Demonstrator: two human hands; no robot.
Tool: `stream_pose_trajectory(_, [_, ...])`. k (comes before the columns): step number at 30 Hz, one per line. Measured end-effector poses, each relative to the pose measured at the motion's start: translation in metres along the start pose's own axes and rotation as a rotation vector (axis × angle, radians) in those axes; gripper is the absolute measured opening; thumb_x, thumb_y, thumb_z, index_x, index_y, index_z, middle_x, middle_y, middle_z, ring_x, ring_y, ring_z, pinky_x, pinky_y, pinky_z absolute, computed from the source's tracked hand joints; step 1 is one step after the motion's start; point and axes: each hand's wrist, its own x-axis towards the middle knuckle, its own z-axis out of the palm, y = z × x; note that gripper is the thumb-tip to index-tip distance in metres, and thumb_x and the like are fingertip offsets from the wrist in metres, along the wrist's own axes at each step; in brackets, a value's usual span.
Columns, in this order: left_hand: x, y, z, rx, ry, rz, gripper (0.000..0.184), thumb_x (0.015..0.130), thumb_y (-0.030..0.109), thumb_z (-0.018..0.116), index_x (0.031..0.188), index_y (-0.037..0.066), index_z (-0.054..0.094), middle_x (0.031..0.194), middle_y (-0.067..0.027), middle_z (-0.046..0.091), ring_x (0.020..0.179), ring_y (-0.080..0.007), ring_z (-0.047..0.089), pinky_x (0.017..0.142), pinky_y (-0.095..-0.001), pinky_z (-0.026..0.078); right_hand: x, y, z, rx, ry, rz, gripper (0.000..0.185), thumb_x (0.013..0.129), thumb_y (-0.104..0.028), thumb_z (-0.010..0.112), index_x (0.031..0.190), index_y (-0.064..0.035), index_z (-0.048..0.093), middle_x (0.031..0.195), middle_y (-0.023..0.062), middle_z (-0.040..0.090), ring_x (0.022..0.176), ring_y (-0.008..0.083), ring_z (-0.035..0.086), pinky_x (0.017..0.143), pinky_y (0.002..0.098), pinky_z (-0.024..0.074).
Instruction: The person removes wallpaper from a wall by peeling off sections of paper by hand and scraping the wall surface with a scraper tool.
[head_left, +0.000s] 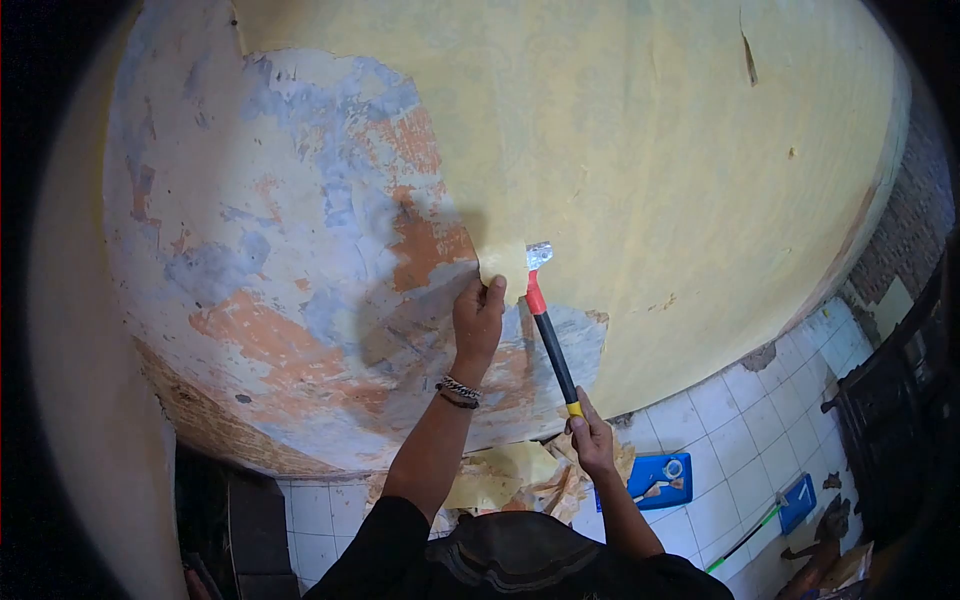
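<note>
Yellowish wallpaper (pixel 680 180) covers the right part of the wall, and its torn edge runs down beside my hands. My left hand (pixel 478 318) pinches a loose flap of that wallpaper, thumb on the front. In my right hand (pixel 592 435) is a long-handled scraper (pixel 555 355) with a black shaft, red neck and yellow end. Its metal blade (pixel 538 256) lies against the wallpaper just right of the flap; whether it is under the paper I cannot tell. Bare wall (pixel 300 200) with white, blue-grey and orange patches shows at the left.
Peeled wallpaper scraps (pixel 510 475) are heaped on the white tiled floor (pixel 715 405) below me. A blue tray (pixel 660 478) holding a tape roll and small items lies at right, near a blue dustpan (pixel 797 503) with a green handle. Dark carved furniture (pixel 905 420) stands far right.
</note>
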Motion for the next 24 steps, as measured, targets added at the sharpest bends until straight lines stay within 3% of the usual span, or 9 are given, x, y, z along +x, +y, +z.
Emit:
stream_pose_trajectory(2, [0.000,0.001,0.002,-0.035,0.028,0.073,0.028,0.098,0.027,0.056,0.082,0.003,0.060,0.061,0.0037,0.049,0.053,-0.0040,0.042,0.049,-0.0237,0.035,0.002,0.001,-0.003,-0.034,0.010,-0.012,0.051,0.099,-0.018,0.048,0.148,-0.0079,0.036,0.074,-0.0020,0.052,0.053,0.0006,0.037,0.048,0.0163,0.0315])
stream_pose_trajectory(4, [-0.007,0.017,0.003,-0.268,0.003,-0.051,0.022,0.096,0.023,0.060,0.082,0.007,0.061,0.060,0.0047,0.048,0.049,-0.0034,0.039,0.046,-0.0208,0.031,0.002,0.000,-0.009,-0.097,-0.009,0.058,0.051,0.098,-0.018,0.050,0.145,-0.0028,0.039,0.079,0.0001,0.056,0.066,0.0070,0.049,0.062,0.0222,0.0435])
stream_pose_trajectory(7, [-0.008,0.027,0.004,-0.364,-0.017,-0.094,0.019,0.096,0.022,0.061,0.084,0.007,0.062,0.060,0.0054,0.048,0.049,-0.0032,0.039,0.046,-0.0208,0.031,0.004,0.027,-0.022,-0.209,-0.005,-0.082,0.051,0.097,-0.017,0.049,0.145,-0.0057,0.040,0.072,-0.0018,0.052,0.056,0.0020,0.039,0.051,0.0181,0.0344])
stream_pose_trajectory(11, [-0.010,0.033,0.003,-0.349,-0.018,-0.075,0.018,0.096,0.022,0.060,0.087,0.007,0.063,0.061,0.0057,0.049,0.049,-0.0026,0.038,0.045,-0.0206,0.031,0.013,0.037,-0.016,-0.059,0.021,0.020,0.051,0.096,-0.018,0.051,0.144,-0.0045,0.041,0.072,-0.0018,0.052,0.055,0.0027,0.039,0.051,0.0182,0.0350])
stream_pose_trajectory(13, [-0.012,0.034,0.008,-0.362,-0.015,-0.047,0.017,0.096,0.022,0.060,0.090,0.006,0.063,0.063,0.0056,0.050,0.050,-0.0023,0.038,0.045,-0.0204,0.031,0.017,0.054,-0.019,-0.099,0.024,-0.030,0.050,0.097,-0.019,0.051,0.144,-0.0042,0.041,0.071,-0.0023,0.052,0.055,0.0026,0.038,0.050,0.0186,0.0346])
stream_pose_trajectory(15, [-0.011,0.026,0.007,-0.362,-0.011,-0.060,0.017,0.096,0.021,0.059,0.091,0.006,0.064,0.065,0.0055,0.051,0.050,-0.0021,0.039,0.045,-0.0203,0.031,0.016,0.053,-0.015,0.000,0.004,0.069,0.048,0.097,-0.018,0.051,0.141,0.0005,0.044,0.073,-0.0012,0.054,0.066,0.0079,0.050,0.063,0.0230,0.0442])
stream_pose_trajectory(17, [-0.015,0.021,0.008,-0.369,-0.013,-0.089,0.017,0.097,0.021,0.059,0.091,0.006,0.064,0.066,0.0054,0.051,0.050,-0.0019,0.039,0.046,-0.0203,0.031,0.018,0.055,-0.020,-0.103,-0.002,0.005,0.049,0.097,-0.019,0.052,0.141,0.0007,0.045,0.072,-0.0011,0.053,0.064,0.0078,0.048,0.061,0.0226,0.0428])
stream_pose_trajectory(19, [-0.013,0.023,0.011,-0.358,0.011,-0.042,0.018,0.097,0.021,0.058,0.092,0.005,0.064,0.066,0.0055,0.051,0.051,-0.0018,0.038,0.045,-0.0203,0.030,0.024,0.066,-0.027,-0.005,-0.004,-0.036,0.049,0.097,-0.019,0.050,0.143,-0.0026,0.042,0.070,-0.0026,0.051,0.055,0.0028,0.040,0.050,0.0181,0.0341])
stream_pose_trajectory(24, [-0.018,0.034,0.015,-0.371,0.026,-0.018,0.017,0.097,0.020,0.057,0.092,0.005,0.064,0.065,0.0053,0.051,0.050,-0.0016,0.038,0.045,-0.0200,0.029,0.056,0.052,-0.002,-0.081,0.004,-0.107,0.048,0.096,-0.016,0.049,0.141,0.0002,0.045,0.069,-0.0032,0.051,0.057,0.0039,0.041,0.052,0.0204,0.0361])
